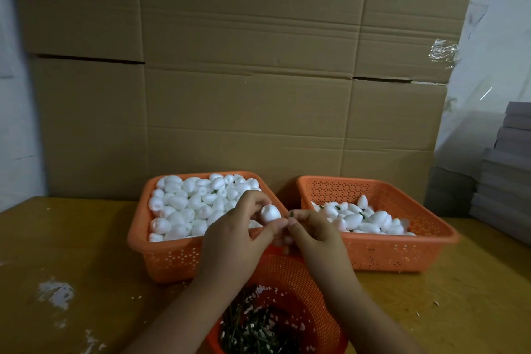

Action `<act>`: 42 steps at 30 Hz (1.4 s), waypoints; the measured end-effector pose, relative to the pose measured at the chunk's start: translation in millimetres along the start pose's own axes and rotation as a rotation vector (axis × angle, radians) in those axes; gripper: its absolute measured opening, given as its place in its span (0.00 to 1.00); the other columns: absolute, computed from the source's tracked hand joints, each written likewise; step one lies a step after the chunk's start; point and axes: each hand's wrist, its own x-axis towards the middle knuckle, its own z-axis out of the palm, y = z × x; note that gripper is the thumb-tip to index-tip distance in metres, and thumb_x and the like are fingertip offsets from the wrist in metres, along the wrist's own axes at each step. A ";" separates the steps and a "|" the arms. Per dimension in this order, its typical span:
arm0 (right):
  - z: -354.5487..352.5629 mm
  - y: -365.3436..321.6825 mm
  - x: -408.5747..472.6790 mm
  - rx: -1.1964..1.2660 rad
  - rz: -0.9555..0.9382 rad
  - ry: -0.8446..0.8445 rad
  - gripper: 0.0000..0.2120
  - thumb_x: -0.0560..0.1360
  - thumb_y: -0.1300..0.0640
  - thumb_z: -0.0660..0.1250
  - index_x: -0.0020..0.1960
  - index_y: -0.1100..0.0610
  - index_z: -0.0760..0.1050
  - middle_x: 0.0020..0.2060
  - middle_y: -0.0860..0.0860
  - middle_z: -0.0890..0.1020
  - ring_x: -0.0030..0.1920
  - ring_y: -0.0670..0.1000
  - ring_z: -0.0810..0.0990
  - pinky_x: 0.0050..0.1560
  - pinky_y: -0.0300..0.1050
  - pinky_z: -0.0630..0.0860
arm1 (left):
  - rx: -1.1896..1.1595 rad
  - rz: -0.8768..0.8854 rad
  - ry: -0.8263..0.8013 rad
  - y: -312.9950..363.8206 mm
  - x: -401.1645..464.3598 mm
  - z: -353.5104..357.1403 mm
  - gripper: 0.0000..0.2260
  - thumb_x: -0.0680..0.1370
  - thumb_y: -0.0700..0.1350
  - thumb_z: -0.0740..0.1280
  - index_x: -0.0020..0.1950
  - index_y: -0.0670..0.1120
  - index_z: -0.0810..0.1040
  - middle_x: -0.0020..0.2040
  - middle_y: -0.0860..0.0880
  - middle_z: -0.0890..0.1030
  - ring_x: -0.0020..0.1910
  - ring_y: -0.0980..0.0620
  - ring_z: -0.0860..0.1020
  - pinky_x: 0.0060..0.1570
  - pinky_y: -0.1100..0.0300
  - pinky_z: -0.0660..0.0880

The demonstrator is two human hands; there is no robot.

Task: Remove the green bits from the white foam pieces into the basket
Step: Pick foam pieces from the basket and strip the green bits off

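My left hand [241,233] holds a white egg-shaped foam piece [270,213] between thumb and fingers, above the gap between two orange baskets. My right hand [311,230] pinches a thin green bit [290,213] right next to that foam piece. The left basket [161,256] is heaped with white foam pieces. The right basket [402,250] holds fewer foam pieces, some with green bits still showing. Below my hands stands a round orange basket [310,290] with a pile of green bits and white crumbs [255,327] inside.
The baskets stand on a yellow-brown wooden table [86,267] with white foam crumbs scattered on it. A wall of cardboard boxes [244,80] rises just behind. Grey stacked sheets [508,169] sit at the right edge.
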 end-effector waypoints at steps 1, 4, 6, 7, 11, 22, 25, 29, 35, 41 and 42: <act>0.0 -0.9 -0.1 0.027 0.003 -0.006 0.05 0.79 0.63 0.63 0.51 0.63 0.77 0.32 0.51 0.83 0.33 0.47 0.81 0.34 0.37 0.76 | 0.008 0.004 0.005 -0.2 0.4 0.0 0.16 0.69 0.70 0.62 0.50 0.64 0.68 0.45 0.65 0.80 0.47 0.66 0.78 0.39 0.67 0.74; -0.9 -4.7 -1.4 0.104 -0.013 0.019 0.05 0.79 0.64 0.64 0.52 0.63 0.77 0.37 0.54 0.85 0.36 0.48 0.84 0.37 0.38 0.78 | 0.050 0.022 0.032 0.2 0.6 -0.3 0.13 0.70 0.63 0.67 0.48 0.60 0.71 0.43 0.64 0.76 0.44 0.63 0.76 0.36 0.69 0.70; -1.6 -6.4 -2.9 0.142 -0.031 0.039 0.05 0.79 0.65 0.64 0.51 0.62 0.78 0.38 0.54 0.85 0.36 0.47 0.84 0.37 0.38 0.79 | 0.032 0.004 0.023 -0.1 0.5 -0.5 0.12 0.70 0.61 0.68 0.48 0.59 0.71 0.45 0.64 0.76 0.43 0.61 0.76 0.34 0.70 0.69; -1.8 -7.0 -3.1 0.153 -0.040 0.051 0.05 0.79 0.65 0.64 0.51 0.61 0.78 0.37 0.54 0.85 0.36 0.47 0.84 0.37 0.37 0.79 | 0.020 -0.012 0.010 -0.7 0.6 -0.6 0.12 0.70 0.61 0.69 0.48 0.59 0.71 0.46 0.65 0.76 0.42 0.61 0.76 0.34 0.69 0.70; -1.9 -9.5 -3.1 0.157 -0.100 0.085 0.05 0.79 0.64 0.64 0.51 0.58 0.78 0.39 0.52 0.86 0.39 0.45 0.84 0.39 0.34 0.77 | 0.029 -0.045 -0.051 -3.4 1.0 -0.1 0.12 0.69 0.64 0.66 0.48 0.60 0.72 0.48 0.68 0.76 0.42 0.65 0.77 0.36 0.70 0.70; 0.0 -6.8 -4.5 0.036 -0.175 0.104 0.06 0.79 0.65 0.64 0.47 0.56 0.78 0.42 0.50 0.86 0.45 0.45 0.84 0.44 0.34 0.77 | 0.045 0.028 0.020 -5.3 2.9 0.6 0.08 0.75 0.54 0.70 0.52 0.62 0.74 0.48 0.64 0.76 0.44 0.62 0.76 0.37 0.71 0.71; -0.7 -2.3 -1.6 0.029 -0.079 0.108 0.07 0.79 0.65 0.64 0.47 0.57 0.79 0.40 0.51 0.86 0.41 0.45 0.84 0.41 0.34 0.78 | -0.074 0.013 -0.005 -4.4 1.6 1.5 0.12 0.76 0.50 0.71 0.50 0.67 0.74 0.50 0.66 0.78 0.48 0.63 0.78 0.44 0.72 0.73; -1.0 -2.3 -0.7 0.071 -0.051 0.087 0.07 0.79 0.65 0.63 0.48 0.58 0.79 0.40 0.52 0.86 0.41 0.47 0.85 0.41 0.34 0.78 | -0.096 -0.025 -0.044 -7.0 2.4 2.4 0.13 0.76 0.49 0.71 0.50 0.67 0.73 0.50 0.69 0.79 0.47 0.65 0.78 0.43 0.72 0.73; -2.3 -7.0 -2.3 0.128 -0.111 0.120 0.06 0.79 0.65 0.63 0.49 0.59 0.78 0.44 0.54 0.86 0.47 0.50 0.85 0.50 0.43 0.80 | -0.049 0.005 -0.070 -4.3 2.6 3.4 0.11 0.75 0.55 0.67 0.55 0.67 0.71 0.52 0.68 0.78 0.50 0.65 0.78 0.45 0.70 0.74; 0.8 -9.8 -6.8 0.025 -0.218 0.062 0.06 0.79 0.65 0.63 0.48 0.58 0.78 0.47 0.51 0.85 0.52 0.49 0.83 0.53 0.44 0.79 | 0.086 0.089 -0.012 -4.4 2.2 3.4 0.08 0.75 0.50 0.71 0.51 0.59 0.75 0.48 0.63 0.78 0.52 0.65 0.74 0.45 0.69 0.72; 0.8 -9.1 -6.4 0.012 -0.221 0.076 0.07 0.79 0.65 0.63 0.48 0.56 0.78 0.46 0.51 0.85 0.51 0.49 0.83 0.53 0.44 0.79 | 0.096 0.095 0.009 -4.7 2.6 3.2 0.09 0.74 0.49 0.72 0.51 0.58 0.76 0.48 0.62 0.77 0.51 0.64 0.74 0.44 0.68 0.73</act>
